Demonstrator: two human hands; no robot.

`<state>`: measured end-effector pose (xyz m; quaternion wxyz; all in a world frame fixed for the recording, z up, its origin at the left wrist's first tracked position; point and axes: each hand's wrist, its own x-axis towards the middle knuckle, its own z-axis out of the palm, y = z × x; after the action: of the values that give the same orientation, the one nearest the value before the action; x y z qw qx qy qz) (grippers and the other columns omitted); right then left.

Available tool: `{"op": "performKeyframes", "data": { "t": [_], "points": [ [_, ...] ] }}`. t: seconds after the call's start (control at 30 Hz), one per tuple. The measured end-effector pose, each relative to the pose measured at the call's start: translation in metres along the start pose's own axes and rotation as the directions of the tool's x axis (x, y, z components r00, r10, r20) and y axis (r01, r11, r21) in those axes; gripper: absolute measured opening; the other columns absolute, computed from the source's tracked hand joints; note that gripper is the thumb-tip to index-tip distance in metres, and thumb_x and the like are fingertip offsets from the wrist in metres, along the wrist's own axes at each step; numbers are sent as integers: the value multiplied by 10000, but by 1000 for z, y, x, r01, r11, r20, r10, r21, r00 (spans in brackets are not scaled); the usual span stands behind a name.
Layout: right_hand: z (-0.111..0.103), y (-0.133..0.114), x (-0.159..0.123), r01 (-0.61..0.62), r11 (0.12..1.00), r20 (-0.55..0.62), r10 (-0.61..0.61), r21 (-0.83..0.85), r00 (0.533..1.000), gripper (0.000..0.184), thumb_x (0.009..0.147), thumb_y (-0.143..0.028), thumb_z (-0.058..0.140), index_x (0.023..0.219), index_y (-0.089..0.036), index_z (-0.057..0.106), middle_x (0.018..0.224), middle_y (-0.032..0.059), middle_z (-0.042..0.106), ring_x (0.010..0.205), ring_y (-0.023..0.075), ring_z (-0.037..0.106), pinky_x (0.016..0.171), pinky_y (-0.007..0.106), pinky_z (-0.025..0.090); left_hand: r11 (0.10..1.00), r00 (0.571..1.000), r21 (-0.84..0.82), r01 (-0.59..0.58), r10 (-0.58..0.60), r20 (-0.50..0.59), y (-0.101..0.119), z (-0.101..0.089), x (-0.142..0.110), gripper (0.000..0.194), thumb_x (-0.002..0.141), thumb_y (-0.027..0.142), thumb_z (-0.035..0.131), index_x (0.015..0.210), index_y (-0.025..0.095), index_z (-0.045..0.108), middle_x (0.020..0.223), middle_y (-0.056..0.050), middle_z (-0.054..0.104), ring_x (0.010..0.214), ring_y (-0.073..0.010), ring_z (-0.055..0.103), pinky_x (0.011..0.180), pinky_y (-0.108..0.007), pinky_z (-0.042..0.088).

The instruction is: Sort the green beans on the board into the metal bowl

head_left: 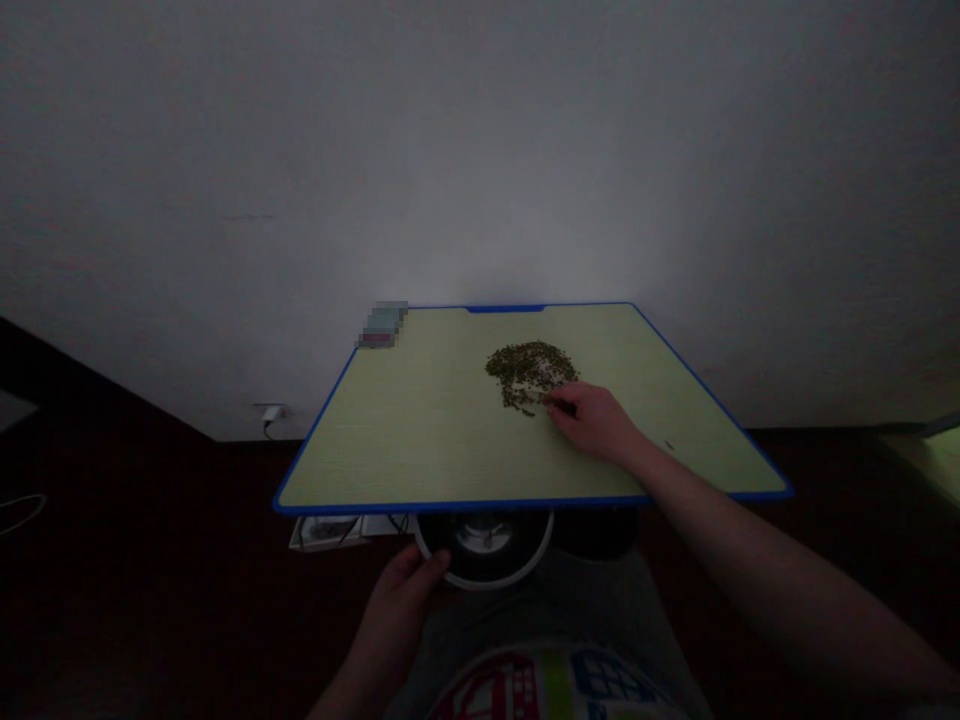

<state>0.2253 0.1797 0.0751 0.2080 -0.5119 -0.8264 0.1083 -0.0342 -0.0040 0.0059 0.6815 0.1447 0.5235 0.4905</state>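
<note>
A loose pile of small brownish-green grains, perhaps dried seeds (529, 362), lies spread on the pale yellow-green tabletop (420, 440). At the pile's near right edge is my right hand (589, 415), its thumb and fingertips pinched together. Whatever sits between those fingertips is too small to make out. Below the table's front edge, my left hand (405, 590) grips the left rim of a round white-rimmed bowl (487, 583), thumb on top. The bowl looks dark inside with a bright, shiny middle, and the table hides its far part.
Blue edging (465, 506) runs round the table. A blurred-out flat object (384, 325) lies at its back left corner, and a small dark sliver (670, 445) right of my forearm. Behind stands a plain wall (480, 150) with a plugged-in white charger (271, 412).
</note>
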Motion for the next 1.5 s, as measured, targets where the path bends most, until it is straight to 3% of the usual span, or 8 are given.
{"op": "performKeyframes", "data": {
  "t": [0.23,1.5],
  "points": [
    [2,2,2,4,1000,-5,-4,-15,1000,232,871,-186,541,969,-178,751,918,89,735,855,213,652,757,296,459,994,998,96,-60,62,-18,-3,-7,4,351,698,350,812,982,153,750,932,-102,818,856,-291,749,668,-341,567],
    [3,3,2,62,997,-3,-62,48,998,205,873,-173,555,946,-177,746,953,94,736,887,214,658,804,316,474,999,999,22,-29,30,-45,-2,0,0,301,646,335,828,890,169,765,827,-78,824,750,-264,756,639,-310,552]
  ]
}}
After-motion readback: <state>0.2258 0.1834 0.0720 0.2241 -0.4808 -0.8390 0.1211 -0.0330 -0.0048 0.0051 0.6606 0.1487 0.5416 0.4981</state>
